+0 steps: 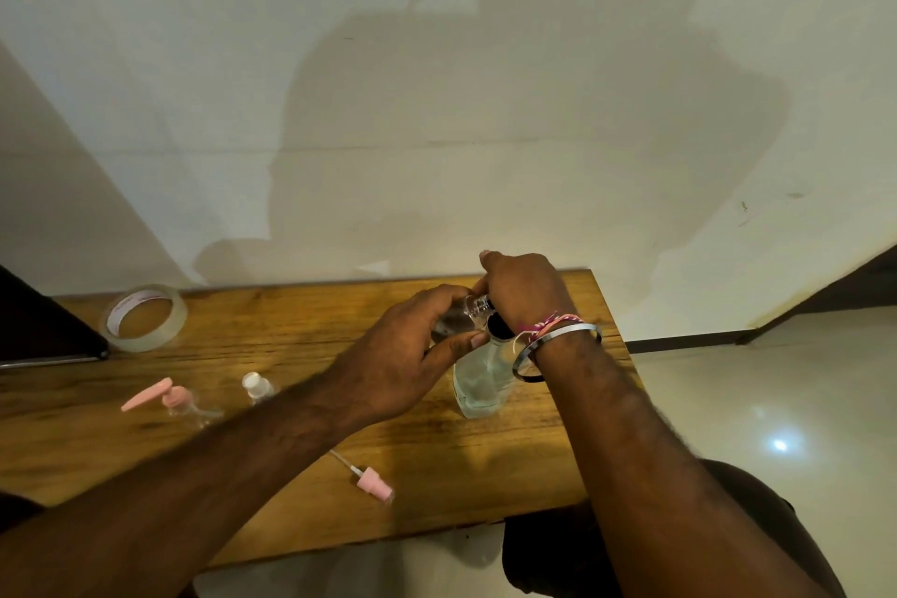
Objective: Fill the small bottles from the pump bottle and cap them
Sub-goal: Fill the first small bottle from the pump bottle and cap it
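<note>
While the left hand (417, 354) grips a small bottle (461, 318) tilted to the pump bottle (478, 384) near the bench's far right corner, the right hand (526, 291) curls over the pump (presumably to dispense).

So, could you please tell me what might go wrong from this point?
The left hand holds the small bottle tilted at the pump bottle, so liquid could miss its narrow neck and spill on the table. The right hand covers the pump head, so aim is hard to check. The loose pink sprayer lies near the front edge.

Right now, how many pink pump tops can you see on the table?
2: one pink pump top on a small bottle at the left, one loose pink pump top lying near the front edge. Arms may hide others.
</note>
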